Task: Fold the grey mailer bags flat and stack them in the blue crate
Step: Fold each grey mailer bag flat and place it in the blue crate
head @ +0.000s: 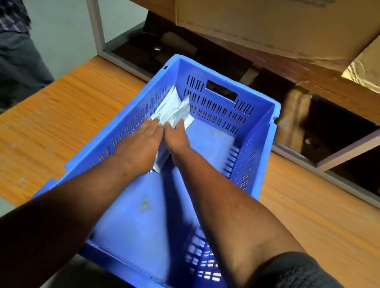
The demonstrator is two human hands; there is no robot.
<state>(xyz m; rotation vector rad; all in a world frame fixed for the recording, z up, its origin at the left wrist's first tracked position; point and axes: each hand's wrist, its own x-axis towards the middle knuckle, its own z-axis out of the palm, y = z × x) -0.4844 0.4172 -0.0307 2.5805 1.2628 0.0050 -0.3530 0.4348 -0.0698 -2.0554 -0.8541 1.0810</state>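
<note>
Mailer bags pressed into blue crate, far-left corner

Grey mailer bags point(173, 111) lie directly under and ahead of both hands, long axis approx. along left wall of blue crate point(258, 140) on counter point(61, 121). Left hand point(146, 136) flat, fingers straight, pressing; right hand point(177, 136) likewise, equally near. Bag count indeterminate; 1 crate.

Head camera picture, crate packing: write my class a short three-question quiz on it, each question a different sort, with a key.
1. True or false: both hands are inside the blue crate.
2. Where in the crate do the grey mailer bags lie? A) near wall B) far left corner C) outside it, on the wooden table
3. Fill in: the crate's far wall has a cut-out ____.

Key
1. True: the left hand and right hand are side by side on the bags.
2. B.
3. Handle.
</note>
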